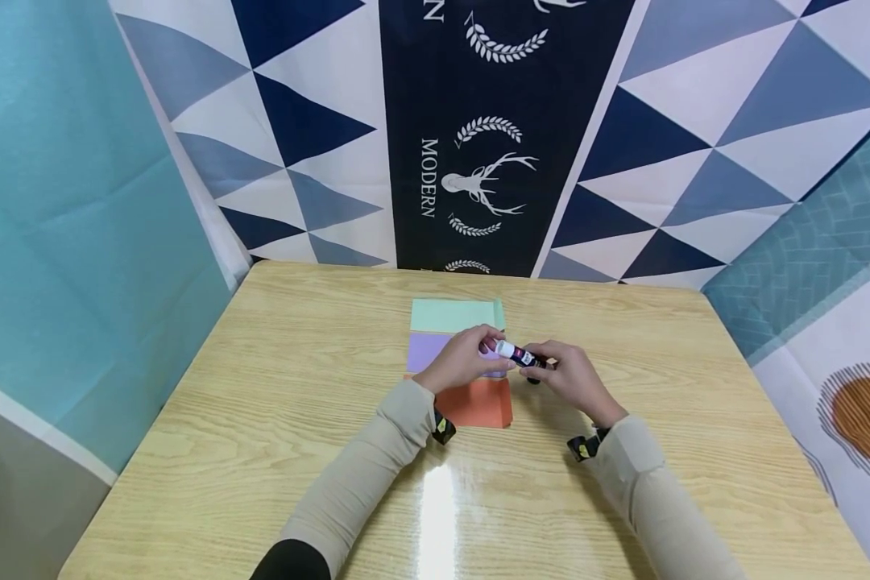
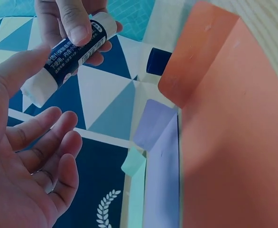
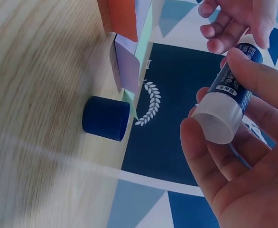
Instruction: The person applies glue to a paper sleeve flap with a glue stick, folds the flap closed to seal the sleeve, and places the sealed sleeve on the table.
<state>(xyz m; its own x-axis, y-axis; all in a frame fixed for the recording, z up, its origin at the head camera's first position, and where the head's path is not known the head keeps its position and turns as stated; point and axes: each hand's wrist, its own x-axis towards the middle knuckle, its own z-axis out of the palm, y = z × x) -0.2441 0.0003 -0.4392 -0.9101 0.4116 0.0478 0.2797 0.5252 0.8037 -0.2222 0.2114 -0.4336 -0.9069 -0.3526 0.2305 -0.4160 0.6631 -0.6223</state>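
On the dark wall panel, "MODERN" is legible. Three folded papers, one mint sheet, one lavender sheet and one orange sheet, line the tabletop. The left hand, its grip loosely open, is at the white end of one glue stick, labelled partly "无甲醛", above one blue cap. The right hand's grip pinches the barrel.

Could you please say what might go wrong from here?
The left hand is close to one white end of the glue stick, so any exposed glue might smear it. The blue cap stands loose near the right hand and could topple. The folded tab on the orange paper might bend if brushed.
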